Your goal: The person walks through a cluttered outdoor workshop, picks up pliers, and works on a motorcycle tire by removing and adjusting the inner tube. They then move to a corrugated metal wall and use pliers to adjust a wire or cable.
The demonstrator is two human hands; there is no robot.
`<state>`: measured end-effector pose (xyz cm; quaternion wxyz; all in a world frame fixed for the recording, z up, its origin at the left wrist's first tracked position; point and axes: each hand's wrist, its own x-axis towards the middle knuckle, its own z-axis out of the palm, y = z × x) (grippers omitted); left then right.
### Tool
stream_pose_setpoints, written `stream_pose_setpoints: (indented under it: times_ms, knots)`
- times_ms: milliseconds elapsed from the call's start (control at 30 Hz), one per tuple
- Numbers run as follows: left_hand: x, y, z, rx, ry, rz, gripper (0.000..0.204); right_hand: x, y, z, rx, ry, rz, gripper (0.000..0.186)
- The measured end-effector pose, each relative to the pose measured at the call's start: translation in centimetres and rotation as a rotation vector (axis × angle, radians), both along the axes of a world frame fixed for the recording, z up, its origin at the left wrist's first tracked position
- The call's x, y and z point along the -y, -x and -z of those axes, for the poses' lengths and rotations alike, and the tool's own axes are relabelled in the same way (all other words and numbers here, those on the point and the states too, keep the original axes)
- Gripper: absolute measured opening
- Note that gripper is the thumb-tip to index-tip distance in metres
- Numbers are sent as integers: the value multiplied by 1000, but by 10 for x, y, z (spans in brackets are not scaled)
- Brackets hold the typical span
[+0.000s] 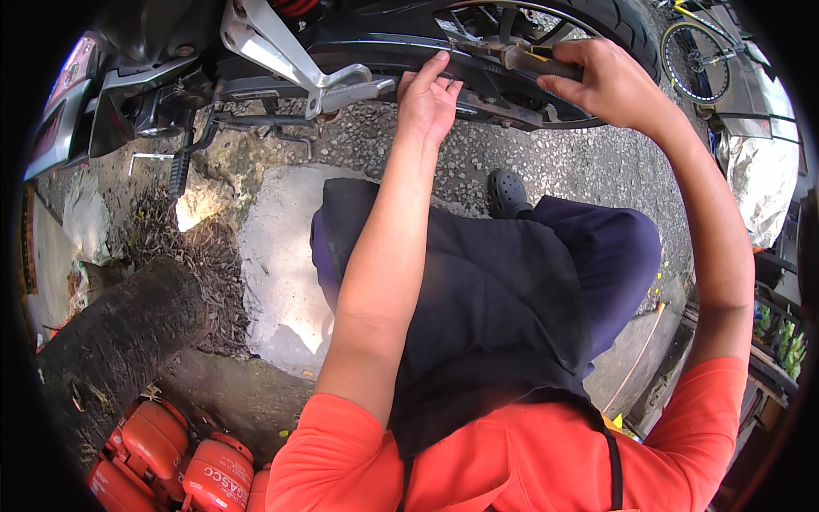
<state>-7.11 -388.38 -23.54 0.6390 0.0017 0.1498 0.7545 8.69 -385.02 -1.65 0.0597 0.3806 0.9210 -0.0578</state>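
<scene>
Right grip (610, 84): one, fingers and thumb closed around the dark handle of a hand tool (556, 65); the tool lies sideways across the wheel of a motorcycle (153, 38), its brownish neck pointing from the right grip toward the left grip. Left grip (429, 101): one, palm up, fingers loosely spread and partly curled, thumb uppermost, just beside the dark long bar (358, 58) of the motorcycle; whether the fingertips touch it cannot be told. Tyre (630, 27): black, curving above and beyond the right grip. Footrest bracket (277, 44): silver, left of the left grip, its peg near that wrist. Kickstand (180, 171): dark, farther left of the left grip, pointing down to the ground. Bent rod (152, 156): pale, L-shaped, beside the kickstand. Gravel (375, 141): grey, below and between the grips. Clog (509, 193): grey, worn on a foot, below the space between the grips. Slab (277, 230): pale, below and left of the left grip. Trunk (128, 328): dark, rough, farther below and left. Cylinders (217, 474): red, several, beyond the trunk, lowest on the left grip's side. Bicycle (695, 61): yellow frame, dark tyres, right of the right grip. Sheet (758, 183): silvery, crumpled, below the bicycle. Apron (495, 290): black, worn over a red shirt (512, 456) and purple trousers (610, 256), below both grips.
</scene>
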Motion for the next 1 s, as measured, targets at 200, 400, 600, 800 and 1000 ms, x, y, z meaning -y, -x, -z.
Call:
stream_pose_setpoints:
  times_ms: [200,400,600,800,1000]
  knots:
    - [0,-2,2,-47,-6,-19,23,-4,-6,12,-422,741,613,34]
    - [3,-2,1,-72,-19,-37,24,13,-13,-8,-888,937,830,45]
    - [4,-5,-3,-113,49,-26,21,35,-38,-8,-644,882,667,45]
    - [25,9,-11,-396,247,-70,51,70,-53,23,-137,271,223,28]
    - [23,-8,-44,-693,476,-149,94,85,-47,58,-149,176,214,23]
